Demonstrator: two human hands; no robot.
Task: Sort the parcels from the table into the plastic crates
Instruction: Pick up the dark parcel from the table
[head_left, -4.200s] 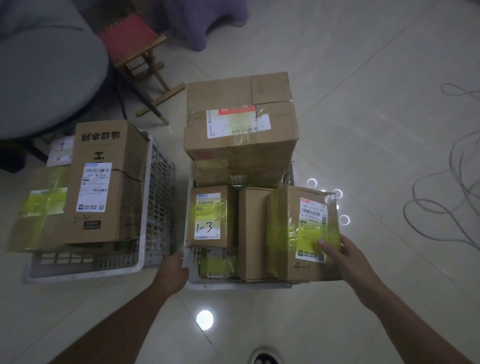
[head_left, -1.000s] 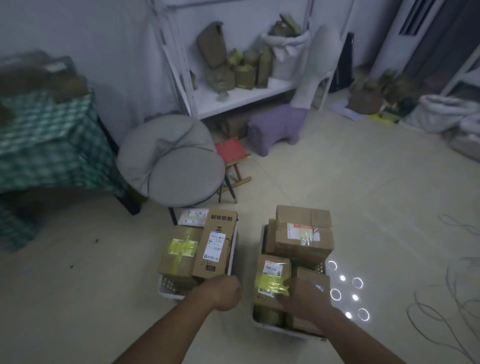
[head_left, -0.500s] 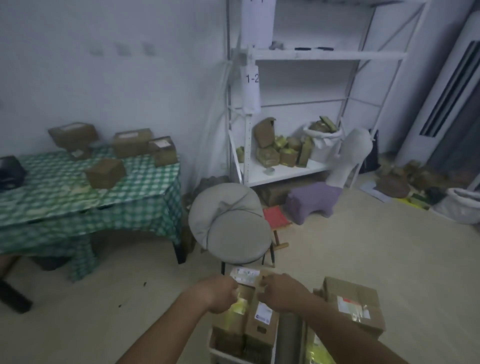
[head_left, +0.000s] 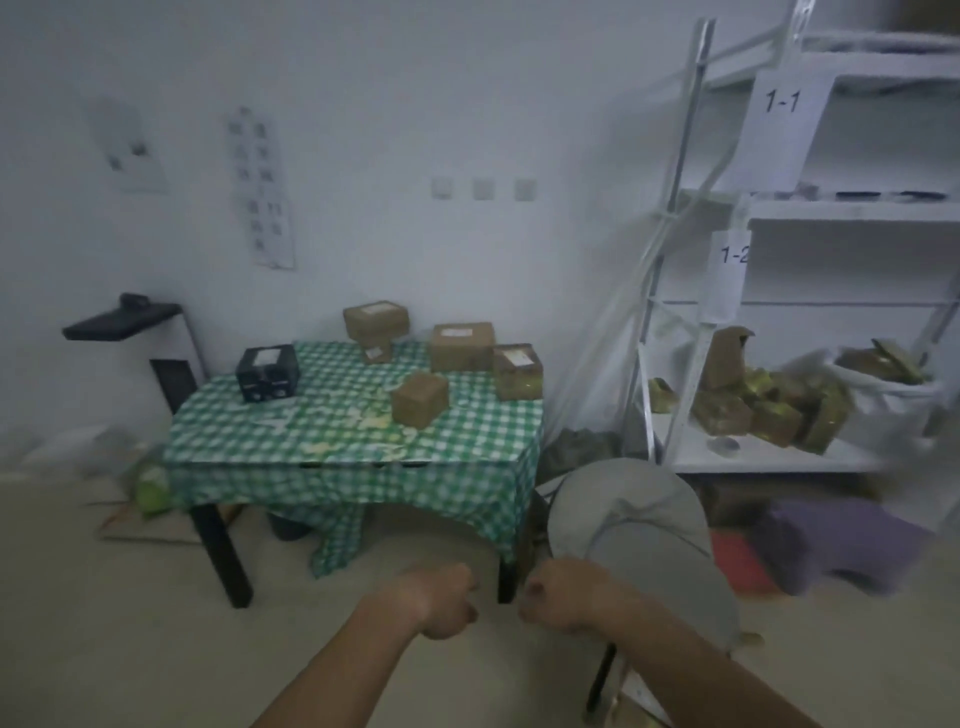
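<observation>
Cardboard parcels (head_left: 420, 399) sit far off on the worktop (head_left: 291, 441); both hands (head_left: 445, 603) clenched, empty, so probably grab the nearest first.

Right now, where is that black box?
In the head view, the black box sits at the far left corner of the green-checked table, left of the brown parcels.

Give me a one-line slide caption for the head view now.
Both hands, left and right, curled and holding nothing, face the checked table bearing several parcels.
</observation>
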